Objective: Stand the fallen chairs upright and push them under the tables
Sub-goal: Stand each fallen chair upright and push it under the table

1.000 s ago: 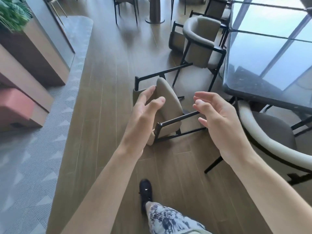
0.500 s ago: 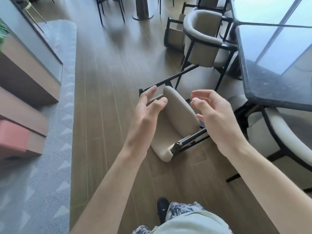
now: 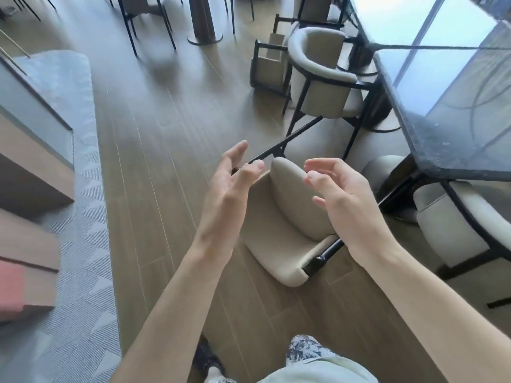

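Note:
A beige padded chair (image 3: 279,222) with a black metal frame lies tipped over on the wooden floor, its legs pointing away towards the back. My left hand (image 3: 229,183) hovers over the chair's left side, fingers straight and spread, holding nothing. My right hand (image 3: 340,194) hovers over the chair's right side, fingers loosely curved and empty. Neither hand touches the chair. A dark glossy table (image 3: 448,111) stands to the right. Farther back, a second fallen chair (image 3: 269,67) lies on its side.
An upright beige chair (image 3: 323,76) stands at the table's left edge, another (image 3: 453,225) at its near side. A grey patterned carpet (image 3: 80,244) and wooden steps border the left. A round table pedestal (image 3: 203,20) and dark chair legs stand at the back.
I have stepped closer, so the fallen chair now lies nearer below my hands. Both hands stay spread and empty above it, a little lower over the chair.

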The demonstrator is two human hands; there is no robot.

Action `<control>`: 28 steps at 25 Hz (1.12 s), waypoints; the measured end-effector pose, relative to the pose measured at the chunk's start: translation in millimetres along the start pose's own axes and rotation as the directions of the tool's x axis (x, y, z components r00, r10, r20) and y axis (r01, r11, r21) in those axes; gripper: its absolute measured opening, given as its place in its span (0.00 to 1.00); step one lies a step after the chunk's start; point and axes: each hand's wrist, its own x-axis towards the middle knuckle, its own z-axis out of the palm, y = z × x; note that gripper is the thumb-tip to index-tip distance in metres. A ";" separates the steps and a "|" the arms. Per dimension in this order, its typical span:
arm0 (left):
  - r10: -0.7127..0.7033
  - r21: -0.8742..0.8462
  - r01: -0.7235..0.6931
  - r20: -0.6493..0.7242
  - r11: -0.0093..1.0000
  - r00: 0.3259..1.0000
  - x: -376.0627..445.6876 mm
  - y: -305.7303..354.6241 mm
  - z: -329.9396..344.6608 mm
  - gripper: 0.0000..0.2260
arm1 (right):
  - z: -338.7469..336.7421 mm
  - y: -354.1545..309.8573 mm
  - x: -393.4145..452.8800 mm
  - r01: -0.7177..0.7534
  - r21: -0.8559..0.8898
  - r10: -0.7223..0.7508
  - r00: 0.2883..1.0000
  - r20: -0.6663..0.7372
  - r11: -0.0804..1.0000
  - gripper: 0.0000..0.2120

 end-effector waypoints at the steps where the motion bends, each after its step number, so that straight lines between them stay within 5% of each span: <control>1: 0.005 0.008 -0.005 0.022 1.000 1.000 6.5 1.4 -19.1 0.34 | 18.3 -4.1 0.7 -0.004 0.005 0.004 1.000 -0.019 1.000 0.09; 7: 0.008 0.056 -0.017 0.161 0.998 0.987 46.8 13.0 -151.5 0.29 | 145.7 -37.2 0.6 -0.006 0.061 0.015 0.988 -0.155 0.998 0.08; 14: 0.033 0.032 -0.040 0.195 0.999 0.980 72.3 17.2 -222.1 0.29 | 218.9 -58.7 -3.1 -0.001 0.050 0.009 0.985 -0.171 0.999 0.09; 28: 0.036 0.075 -0.065 0.339 0.995 0.940 168.8 22.1 -249.7 0.33 | 268.2 -73.8 69.4 0.008 0.132 0.037 0.942 -0.333 0.991 0.08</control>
